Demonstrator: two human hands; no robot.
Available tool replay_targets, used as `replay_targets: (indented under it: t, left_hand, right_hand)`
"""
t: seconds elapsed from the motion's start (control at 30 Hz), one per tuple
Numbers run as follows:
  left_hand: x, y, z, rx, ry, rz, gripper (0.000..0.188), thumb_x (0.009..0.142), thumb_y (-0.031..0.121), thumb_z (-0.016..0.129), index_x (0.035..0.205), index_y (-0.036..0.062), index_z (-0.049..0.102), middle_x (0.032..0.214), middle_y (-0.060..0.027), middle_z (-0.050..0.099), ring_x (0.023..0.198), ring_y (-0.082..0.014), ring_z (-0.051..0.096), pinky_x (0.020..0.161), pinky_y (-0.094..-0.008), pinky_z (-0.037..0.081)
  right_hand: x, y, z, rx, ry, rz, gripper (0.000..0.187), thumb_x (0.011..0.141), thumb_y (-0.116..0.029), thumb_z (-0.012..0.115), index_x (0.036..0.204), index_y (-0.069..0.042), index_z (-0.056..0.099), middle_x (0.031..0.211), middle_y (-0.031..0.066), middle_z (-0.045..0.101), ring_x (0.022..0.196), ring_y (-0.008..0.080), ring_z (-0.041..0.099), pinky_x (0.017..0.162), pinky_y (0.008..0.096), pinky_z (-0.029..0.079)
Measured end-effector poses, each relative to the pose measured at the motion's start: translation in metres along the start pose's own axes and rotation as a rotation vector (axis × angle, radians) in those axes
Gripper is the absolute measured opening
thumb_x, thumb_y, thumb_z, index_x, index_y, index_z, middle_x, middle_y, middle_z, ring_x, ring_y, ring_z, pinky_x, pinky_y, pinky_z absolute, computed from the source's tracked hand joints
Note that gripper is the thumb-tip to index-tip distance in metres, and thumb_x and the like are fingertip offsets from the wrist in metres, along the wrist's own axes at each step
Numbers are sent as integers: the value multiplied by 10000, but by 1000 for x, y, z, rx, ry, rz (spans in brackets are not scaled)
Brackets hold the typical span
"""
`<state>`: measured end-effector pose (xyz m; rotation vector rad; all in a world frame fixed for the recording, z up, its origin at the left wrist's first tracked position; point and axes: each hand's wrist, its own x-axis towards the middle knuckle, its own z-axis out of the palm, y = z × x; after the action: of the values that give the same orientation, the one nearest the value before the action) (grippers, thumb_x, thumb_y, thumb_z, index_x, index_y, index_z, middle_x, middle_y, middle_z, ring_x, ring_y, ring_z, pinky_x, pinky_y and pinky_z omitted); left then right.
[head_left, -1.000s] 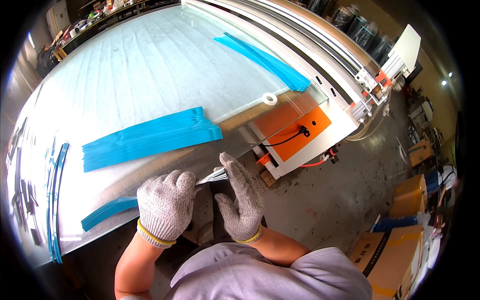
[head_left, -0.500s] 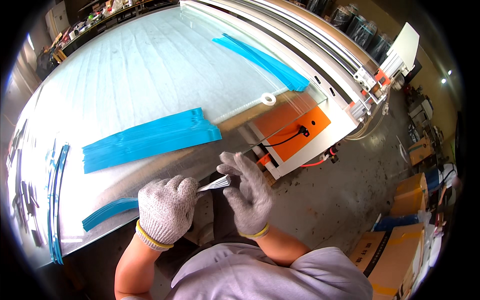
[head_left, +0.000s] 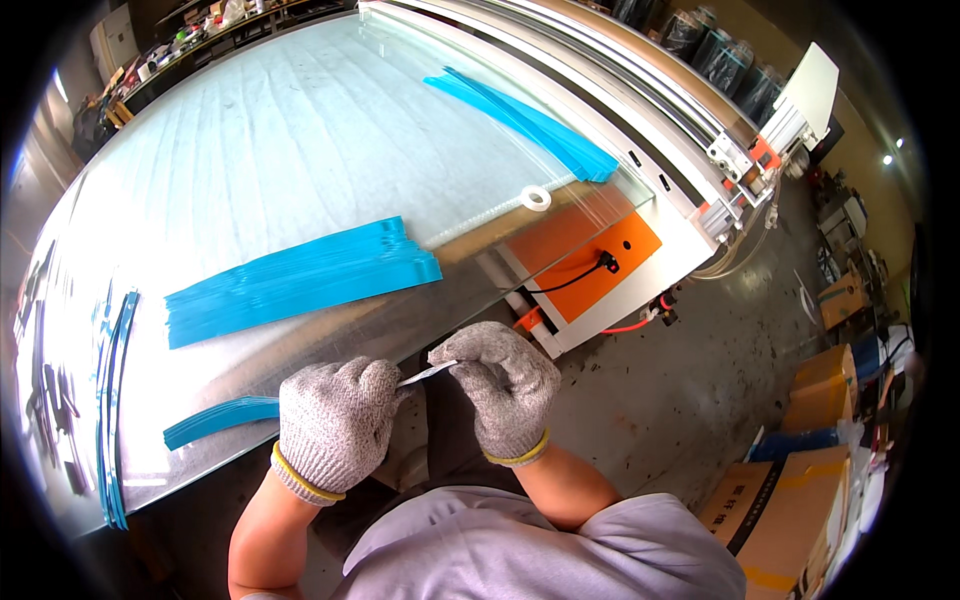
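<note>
Large glass-topped table (head_left: 250, 150), pale, filling upper left; machine rail (head_left: 640, 110) along its far right edge, orange panel (head_left: 590, 265) with black cable below that corner. Concrete floor (head_left: 680, 390) to the right, cardboard boxes (head_left: 790, 500) at lower right.

Blue strip stack (head_left: 300, 280) lying flat mid-table, fanned at its right end. Second blue bundle (head_left: 530, 125) far off near the rail. Thin blue strips (head_left: 110, 400) along the table's left rim. Single blue strip (head_left: 215, 420) at the near edge, just beside the left wrist. White ring (head_left: 537, 197) near the table's right corner.

Left hand (head_left: 335, 420), grey knit glove, yellow cuff band, closed into a fist around one end of a narrow clear strip (head_left: 428, 374). Right hand (head_left: 500, 385), same glove, fingertips pinched on the strip's other end. Strip held in the air between both hands, just off the table's near edge, above the lap. Strip's lower end hidden inside the left fist.
</note>
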<state>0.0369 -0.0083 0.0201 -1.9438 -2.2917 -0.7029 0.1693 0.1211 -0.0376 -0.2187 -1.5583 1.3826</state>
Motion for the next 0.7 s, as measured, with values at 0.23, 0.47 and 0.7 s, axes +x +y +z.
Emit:
replay_targets:
  t: [0.23, 0.47, 0.7]
  left_hand:
    - [1, -2, -1, -13, -1, 3, 148, 781, 95, 727, 893, 60, 637, 770, -147, 652, 706, -392, 635, 623, -489, 484]
    - [1, -2, -1, -18, 6, -6, 138, 787, 90, 723, 894, 53, 644, 777, -155, 663, 702, -401, 639, 624, -490, 488]
    - [-4, -6, -4, 0, -14, -50, 102, 803, 85, 717, 856, 47, 639, 767, -174, 657, 708, -411, 639, 628, -498, 489]
  right_hand:
    - [-3, -4, 7, 102, 78, 74, 254, 836, 148, 704, 1056, 22, 712, 1017, 106, 737, 918, 178, 709, 811, 291, 561]
    - [-6, -1, 5, -6, 58, 66, 299, 805, 141, 726, 1073, 9, 716, 1051, 115, 739, 941, 216, 712, 829, 313, 565]
    - [22, 6, -14, -210, -124, -9, 173, 877, 98, 683, 1027, 17, 714, 1014, 90, 707, 911, 153, 673, 824, 272, 540]
